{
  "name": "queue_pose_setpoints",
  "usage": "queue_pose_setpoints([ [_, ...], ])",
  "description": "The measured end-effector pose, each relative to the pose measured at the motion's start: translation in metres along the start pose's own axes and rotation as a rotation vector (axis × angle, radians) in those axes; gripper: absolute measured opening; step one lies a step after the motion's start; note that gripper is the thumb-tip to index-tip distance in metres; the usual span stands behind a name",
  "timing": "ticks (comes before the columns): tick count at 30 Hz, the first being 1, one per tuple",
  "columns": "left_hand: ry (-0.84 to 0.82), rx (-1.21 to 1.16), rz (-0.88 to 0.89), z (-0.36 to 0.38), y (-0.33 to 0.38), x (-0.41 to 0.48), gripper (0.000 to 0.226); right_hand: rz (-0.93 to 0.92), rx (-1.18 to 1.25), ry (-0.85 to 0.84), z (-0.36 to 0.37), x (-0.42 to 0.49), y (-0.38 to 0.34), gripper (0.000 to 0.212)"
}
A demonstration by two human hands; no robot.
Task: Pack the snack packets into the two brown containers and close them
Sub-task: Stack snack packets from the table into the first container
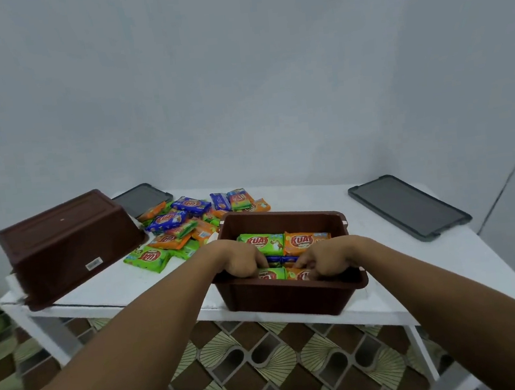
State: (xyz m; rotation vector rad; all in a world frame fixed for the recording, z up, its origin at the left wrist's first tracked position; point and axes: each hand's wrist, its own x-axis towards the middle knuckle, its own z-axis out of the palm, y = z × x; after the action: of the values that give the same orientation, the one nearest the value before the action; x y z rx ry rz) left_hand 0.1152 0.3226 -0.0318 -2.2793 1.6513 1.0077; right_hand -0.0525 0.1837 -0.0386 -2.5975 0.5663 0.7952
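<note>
Progress: open container (292, 296) partly filled; second container (64, 243) upside down.
Fingers (257, 265): left hand (244, 259) grips green packet (272, 272), right hand (323, 261) grips orange packet (299, 275), inside.
Remaining: loose packets (174, 232) on tabletop (401, 275); lids (410, 207) off.

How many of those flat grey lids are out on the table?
2. The right lid lies flat near the right edge of the table. The left lid lies at the far left, partly hidden behind the upturned brown container and loose snack packets.
</note>
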Motion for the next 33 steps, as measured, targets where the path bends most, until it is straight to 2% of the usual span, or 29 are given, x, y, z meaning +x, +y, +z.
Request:
queue_pose_setpoints([
  [5,0.125,-0.055,0.096,-0.001,-0.009,0.003,0.041,-0.024,0.134,0.036,-0.009,0.006,0.004,0.047],
  [8,0.304,-0.237,0.165,-0.012,-0.020,0.003,0.016,-0.101,0.291,0.221,-0.027,0.005,0.006,0.029],
  [10,0.408,-0.366,0.180,-0.023,-0.024,0.001,0.008,-0.144,0.363,0.379,-0.042,0.005,0.007,0.016],
  [14,0.645,-0.507,0.146,-0.045,-0.035,0.000,0.007,-0.196,0.443,0.634,-0.069,0.013,0.009,0.006],
  [19,0.853,-0.588,0.080,-0.068,-0.055,0.013,0.018,-0.204,0.523,0.753,-0.096,0.042,0.010,0.006],
  [22,0.872,-0.584,0.032,-0.083,-0.069,0.028,0.024,-0.180,0.527,0.763,-0.111,0.069,0.012,0.006],
  [25,0.854,-0.562,-0.035,-0.101,-0.090,0.053,0.019,-0.155,0.525,0.747,-0.130,0.098,0.013,0.006],
  [29,0.803,-0.527,-0.034,-0.133,-0.125,0.093,0.010,-0.100,0.495,0.715,-0.156,0.147,0.017,0.004],
  [33,0.732,-0.492,-0.027,-0.154,-0.144,0.131,0.011,-0.037,0.383,0.618,-0.168,0.188,0.020,0.014],
])
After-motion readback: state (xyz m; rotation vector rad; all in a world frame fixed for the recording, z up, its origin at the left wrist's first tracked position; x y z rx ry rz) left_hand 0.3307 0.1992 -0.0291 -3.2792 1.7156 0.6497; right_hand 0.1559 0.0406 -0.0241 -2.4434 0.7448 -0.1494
